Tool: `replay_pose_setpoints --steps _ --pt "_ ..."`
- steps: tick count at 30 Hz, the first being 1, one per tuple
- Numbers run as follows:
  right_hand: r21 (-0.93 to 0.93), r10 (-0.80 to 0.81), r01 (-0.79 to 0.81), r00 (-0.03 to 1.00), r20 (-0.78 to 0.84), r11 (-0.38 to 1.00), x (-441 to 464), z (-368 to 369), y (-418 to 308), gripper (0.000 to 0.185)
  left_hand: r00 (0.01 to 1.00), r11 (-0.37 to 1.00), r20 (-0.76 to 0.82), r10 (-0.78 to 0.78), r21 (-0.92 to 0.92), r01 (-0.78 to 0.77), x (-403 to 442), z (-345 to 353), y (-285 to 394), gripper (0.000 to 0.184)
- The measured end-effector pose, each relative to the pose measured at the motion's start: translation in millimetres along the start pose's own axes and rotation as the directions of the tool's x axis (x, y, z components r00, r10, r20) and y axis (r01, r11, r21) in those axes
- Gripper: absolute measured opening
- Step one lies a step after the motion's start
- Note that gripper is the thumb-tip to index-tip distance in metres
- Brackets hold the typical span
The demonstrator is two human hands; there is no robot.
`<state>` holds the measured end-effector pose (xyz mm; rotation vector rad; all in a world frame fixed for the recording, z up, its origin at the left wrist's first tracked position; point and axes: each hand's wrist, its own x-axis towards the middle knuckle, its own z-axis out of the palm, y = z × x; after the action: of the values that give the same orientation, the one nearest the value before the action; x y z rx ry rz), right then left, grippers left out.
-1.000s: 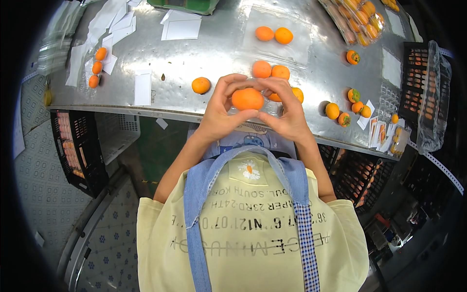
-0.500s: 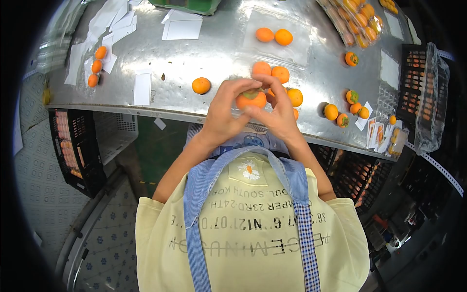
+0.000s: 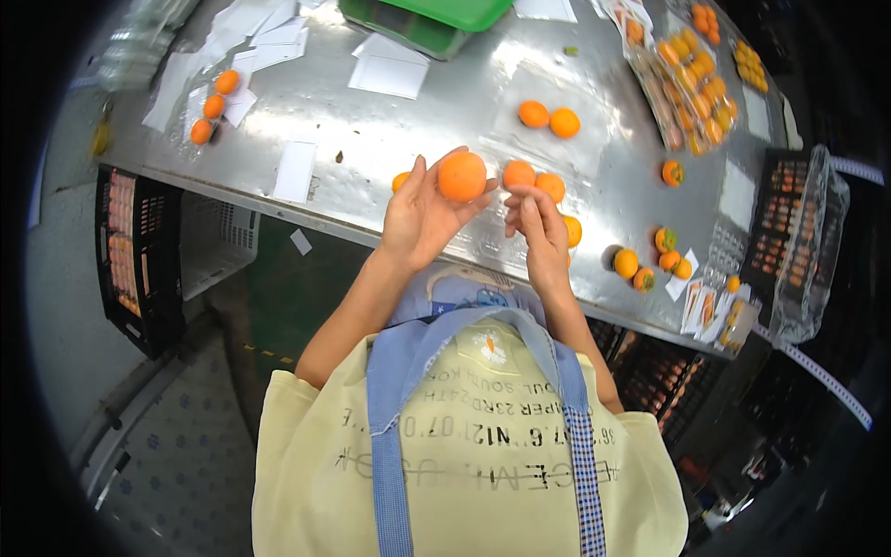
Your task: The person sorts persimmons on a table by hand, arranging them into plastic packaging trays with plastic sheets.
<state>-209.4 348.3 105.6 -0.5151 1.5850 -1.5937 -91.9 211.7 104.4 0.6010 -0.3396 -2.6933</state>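
An orange persimmon (image 3: 461,176) sits on the fingers of my left hand (image 3: 416,221), its smooth side up and no green leaves showing. My right hand (image 3: 542,230) is just right of it, fingers loosely curled and apart, with nothing visible in them. Beyond the right hand, several persimmons (image 3: 519,174) rest on clear plastic packaging, partly hidden by the hand. Two more persimmons (image 3: 563,123) lie farther back. Partly behind my left hand is another persimmon (image 3: 400,181) on the metal table (image 3: 362,139).
A green-topped container (image 3: 445,13) and white cards (image 3: 388,74) stand at the back. Packed fruit trays (image 3: 691,88) are at the back right, loose persimmons (image 3: 643,278) at the right. Three persimmons (image 3: 213,106) lie at the left. A black crate (image 3: 139,265) stands below the left edge.
The persimmon has turned from leaves showing to its smooth side and now rests in my left hand. My right hand has come off it, moving right. The camera view has shifted.
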Motion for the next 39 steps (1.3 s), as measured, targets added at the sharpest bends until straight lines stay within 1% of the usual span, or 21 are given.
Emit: replay_pose_setpoints --steps 1,3,4,5,8,9,12,13,16,19,23,25,28,29,30,33,36,37,39 --pt "-0.003 -0.009 0.009 1.0 0.007 1.0 2.3 -0.1 2.6 0.025 1.0 0.997 0.002 0.022 -0.071 -0.022 0.8 -4.8 4.0 0.068" --pt "-0.091 -0.034 0.038 0.998 0.044 0.995 8.8 4.6 1.5 0.024 0.998 0.981 -0.005 0.058 -0.185 -0.058 0.1 -11.2 12.9 0.069" --pt "-0.136 -0.045 0.053 0.997 0.059 0.989 12.6 8.6 -0.1 0.024 0.997 0.971 -0.014 0.071 -0.227 -0.072 -1.5 -13.5 17.1 0.07" --pt "-0.224 -0.017 0.032 0.998 0.068 0.974 17.0 13.3 -2.5 0.028 0.996 0.959 -0.022 0.082 -0.27 -0.085 -3.0 -15.9 20.9 0.071" --pt "-0.409 -0.186 0.258 0.961 0.206 0.875 36.6 38.3 -6.7 0.035 0.989 0.961 -0.042 0.14 -0.234 -0.146 -7.9 -25.5 30.3 0.074" --pt "-0.474 -0.179 0.277 0.954 0.241 0.835 41.7 48.7 -13.5 0.045 0.987 0.966 -0.044 0.157 -0.203 -0.163 -10.0 -29.6 33.1 0.074" --pt "-0.616 -0.213 0.393 0.914 0.346 0.683 55.2 84.9 -31.5 0.051 0.981 0.977 -0.056 0.185 -0.098 -0.19 -18.1 -38.6 43.6 0.077" --pt "-0.606 -0.188 0.395 0.907 0.376 0.691 60.6 93.5 -31.6 0.057 0.981 0.981 -0.064 0.182 -0.056 -0.186 -22.1 -39.6 48.9 0.078" --pt "-0.618 -0.123 0.503 0.825 0.551 0.605 78.4 112.3 -29.7 0.059 0.978 0.98 -0.073 0.196 0.028 -0.195 -31.1 -51.8 64.5 0.079" --pt "-0.619 -0.025 0.451 0.82 0.572 0.643 89.6 132.5 -25.3 0.059 0.977 0.977 -0.059 0.207 0.069 -0.203 -43.1 -67.5 82.4 0.08" --pt "-0.656 0.06 0.391 0.83 0.554 0.646 97.2 159.4 -15.3 0.058 0.979 0.977 -0.079 0.19 0.112 -0.181 -58.8 -81.5 109.8 0.079" --pt "-0.662 0.089 0.363 0.833 0.546 0.656 101.2 174.3 -8.2 0.058 0.983 0.973 -0.062 0.175 0.165 -0.163 -64.7 -90.5 123.0 0.078" --pt "-0.661 0.087 0.402 0.812 0.577 0.634 111.0 193.8 1.2 0.059 0.985 0.967 -0.062 0.159 0.212 -0.142 -71.9 -106.8 144.2 0.073" --pt "-0.672 0.102 0.394 0.814 0.572 0.627 113.7 201.5 2.8 0.057 0.985 0.96 -0.071 0.16 0.245 -0.138 -74.4 -110.4 151.0 0.07" --pt "-0.67 0.091 0.418 0.805 0.586 0.614 115.4 210.5 2.7 0.056 0.985 0.952 -0.078 0.157 0.277 -0.129 -75.9 -113.6 156.7 0.067" --pt "-0.677 0.067 0.48 0.787 0.613 0.558 120.5 234.7 3.2 0.053 0.97 0.92 -0.107 0.216 0.356 -0.166 -75.5 -132.4 163.7 0.061" --pt "-0.68 0.049 0.533 0.768 0.638 0.502 128.2 258.3 1.3 0.055 0.949 0.916 -0.163 0.271 0.347 -0.202 -71.9 -143.0 176.9 0.053" --pt "-0.668 0.03 0.566 0.752 0.659 0.483 131.3 265.3 2.2 0.055 0.925 0.847 -0.173 0.337 0.485 -0.218 -70.9 -146.9 181.0 0.052" --pt "-0.638 -0.004 0.63 0.713 0.701 0.442 138.8 277.8 3.8 0.056 0.868 0.654 -0.166 0.467 0.726 -0.213 -66.7 -153.6 188.8 0.051"
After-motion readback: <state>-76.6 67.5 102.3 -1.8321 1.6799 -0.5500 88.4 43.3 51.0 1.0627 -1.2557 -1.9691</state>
